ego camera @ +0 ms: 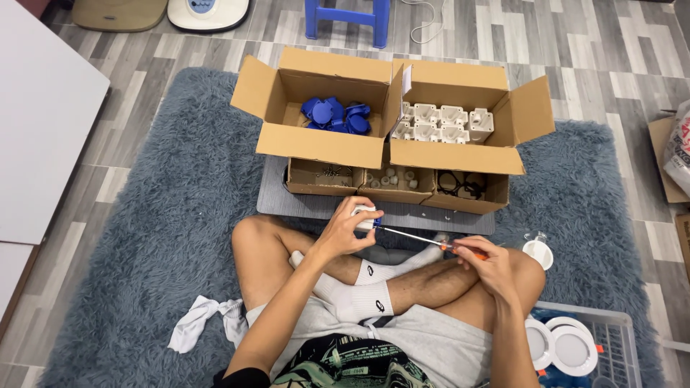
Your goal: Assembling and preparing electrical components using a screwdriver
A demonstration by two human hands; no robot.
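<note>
My left hand (347,231) grips a small white plastic part (361,213) with a blue piece at its side, held over my crossed legs. My right hand (483,264) holds an orange-handled screwdriver (424,238); its metal shaft points left and its tip meets the blue piece on the white part. Just beyond my hands lies a grey board (316,205) carrying three small open cardboard trays (394,184) with small parts.
Two larger open cardboard boxes stand behind: the left one (316,147) holds blue plastic parts (336,115), the right one (453,156) white plastic housings (440,122). A white basket (618,338) with round white lamps sits at right. A white cloth (201,321) lies on the blue-grey rug (144,237).
</note>
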